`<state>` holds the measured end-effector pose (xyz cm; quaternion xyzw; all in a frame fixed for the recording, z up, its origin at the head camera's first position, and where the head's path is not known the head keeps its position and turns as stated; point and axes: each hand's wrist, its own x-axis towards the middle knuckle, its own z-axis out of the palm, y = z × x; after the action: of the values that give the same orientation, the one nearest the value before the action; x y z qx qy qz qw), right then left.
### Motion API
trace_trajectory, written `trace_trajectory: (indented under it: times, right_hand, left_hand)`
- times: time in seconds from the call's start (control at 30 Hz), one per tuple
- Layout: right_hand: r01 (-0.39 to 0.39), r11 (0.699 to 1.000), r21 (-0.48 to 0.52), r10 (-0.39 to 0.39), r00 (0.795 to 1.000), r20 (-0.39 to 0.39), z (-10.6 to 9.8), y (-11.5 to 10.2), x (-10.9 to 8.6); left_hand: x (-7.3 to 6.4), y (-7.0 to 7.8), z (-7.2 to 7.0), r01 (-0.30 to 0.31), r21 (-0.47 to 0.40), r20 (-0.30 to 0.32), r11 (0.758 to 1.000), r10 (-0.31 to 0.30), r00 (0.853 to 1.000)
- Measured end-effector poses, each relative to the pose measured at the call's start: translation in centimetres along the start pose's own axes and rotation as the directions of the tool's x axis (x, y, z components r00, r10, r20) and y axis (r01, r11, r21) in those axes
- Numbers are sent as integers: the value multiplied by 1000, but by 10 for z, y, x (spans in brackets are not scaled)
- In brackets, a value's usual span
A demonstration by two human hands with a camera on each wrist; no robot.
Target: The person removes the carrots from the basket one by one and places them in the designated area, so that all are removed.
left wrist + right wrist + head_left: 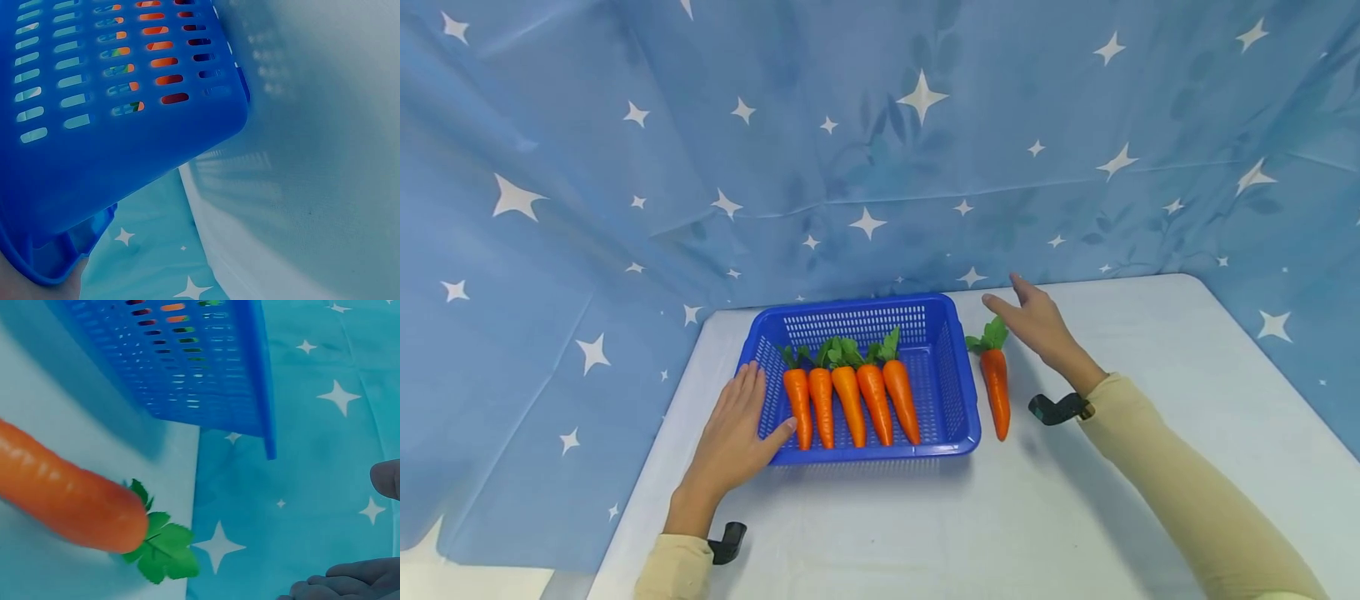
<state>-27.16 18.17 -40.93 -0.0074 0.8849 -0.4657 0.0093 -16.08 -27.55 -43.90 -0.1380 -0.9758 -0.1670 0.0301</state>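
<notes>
A blue plastic basket [880, 452] with slotted walls stands on the white table. Several orange carrots [847, 400] with green leaves lie side by side in it, tops toward the far wall. My left hand [733, 437] rests on the basket's left rim, fingers straight and thumb out over the near corner. Outside the basket on the right, a single carrot [996, 392] lies on the table, its leaves [165, 550] pointing away from me. Above and just right of those leaves is my right hand [1037, 325], thumb and fingers spread and holding nothing.
The white table [880, 533] extends in front of the basket and to its right. A blue curtain with white stars [880, 167] hangs behind and along the sides. Each wrist carries a black camera mount [1060, 408].
</notes>
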Motion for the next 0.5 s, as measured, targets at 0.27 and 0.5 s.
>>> trace_trajectory:
  times: [0.27, 0.5]
  right_hand:
    - [38, 998, 53, -39, 999, 22, -1, -22, 0]
    - [56, 995, 81, -60, 997, 53, 1, -36, 4]
  left_hand:
    - [1, 0, 0, 1, 8, -2, 1000, -1, 1000]
    - [0, 0, 0, 1, 2, 2, 1000, -1, 1000]
